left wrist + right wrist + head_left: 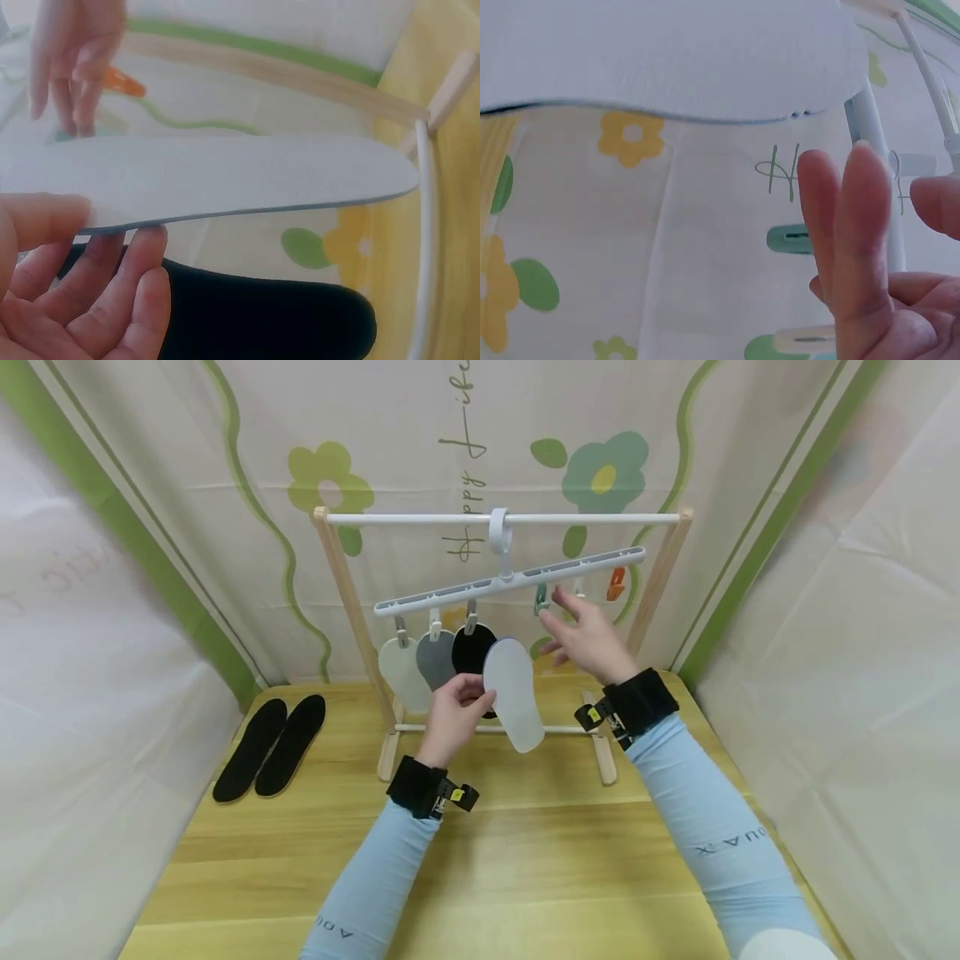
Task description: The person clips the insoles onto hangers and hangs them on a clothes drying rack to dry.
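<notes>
My left hand [454,710] pinches a white insole [514,697] by its edge, thumb on the pale face and fingers behind. The insole is upright, slightly tilted, below the clip hanger [480,587]. My right hand [596,643] holds nothing; its fingers are extended beside a green clip [541,599], thumb apart from them in the right wrist view. From the hanger's lower left half hang a pale insole [403,672], a grey insole [433,658] and a black insole [472,647], each in a clip. The black one is partly hidden by my left hand and the white insole.
The hanger hooks over the white bar [600,518] of a wooden rack [343,585]. An orange clip [616,585] hangs at its raised right end. Two black insoles [291,745] lie on the wooden table [510,852] at left. Printed curtains [420,435] enclose the back and sides.
</notes>
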`<state>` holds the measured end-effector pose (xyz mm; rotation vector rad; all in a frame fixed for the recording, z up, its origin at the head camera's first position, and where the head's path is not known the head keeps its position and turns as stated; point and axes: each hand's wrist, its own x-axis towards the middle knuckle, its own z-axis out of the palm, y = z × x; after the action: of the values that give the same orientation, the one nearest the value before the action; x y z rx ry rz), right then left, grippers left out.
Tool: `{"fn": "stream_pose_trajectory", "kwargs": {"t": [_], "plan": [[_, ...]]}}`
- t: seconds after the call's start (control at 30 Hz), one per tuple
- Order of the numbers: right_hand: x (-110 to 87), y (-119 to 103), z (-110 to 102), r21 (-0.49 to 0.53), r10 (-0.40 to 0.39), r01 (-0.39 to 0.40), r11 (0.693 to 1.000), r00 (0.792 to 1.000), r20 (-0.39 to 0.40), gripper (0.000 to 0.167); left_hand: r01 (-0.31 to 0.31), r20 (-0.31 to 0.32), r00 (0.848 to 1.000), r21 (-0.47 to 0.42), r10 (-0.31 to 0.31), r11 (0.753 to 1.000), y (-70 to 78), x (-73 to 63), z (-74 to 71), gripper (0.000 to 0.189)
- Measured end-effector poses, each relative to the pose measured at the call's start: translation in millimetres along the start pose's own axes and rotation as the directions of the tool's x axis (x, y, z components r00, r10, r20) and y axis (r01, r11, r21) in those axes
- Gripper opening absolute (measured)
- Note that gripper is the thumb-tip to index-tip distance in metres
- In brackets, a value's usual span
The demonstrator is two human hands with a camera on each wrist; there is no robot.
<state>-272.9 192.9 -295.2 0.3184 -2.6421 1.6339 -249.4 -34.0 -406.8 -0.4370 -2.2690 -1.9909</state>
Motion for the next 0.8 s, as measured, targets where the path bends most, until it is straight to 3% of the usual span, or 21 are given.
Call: {"fn": "stream_pose_trajectory", "kwargs": {"t": [0.27, 0.8], "plan": [[13.8, 2.3, 3.5, 0.187, 0.039, -0.04, 0.982, 0.999, 0.013, 0.062, -0.028, 0.009, 1.0, 0.008, 0.028, 1.0, -3.0, 9.3, 3.6, 0.021], [26.3, 6.6, 9.7, 0.303, 0.042, -0.04, 0.952, 0.999, -0.001, 0.051, -0.026, 0.004, 1.0, 0.108, 0.026, 0.994, 2.6, 25.4, 9.3, 0.022]]}}
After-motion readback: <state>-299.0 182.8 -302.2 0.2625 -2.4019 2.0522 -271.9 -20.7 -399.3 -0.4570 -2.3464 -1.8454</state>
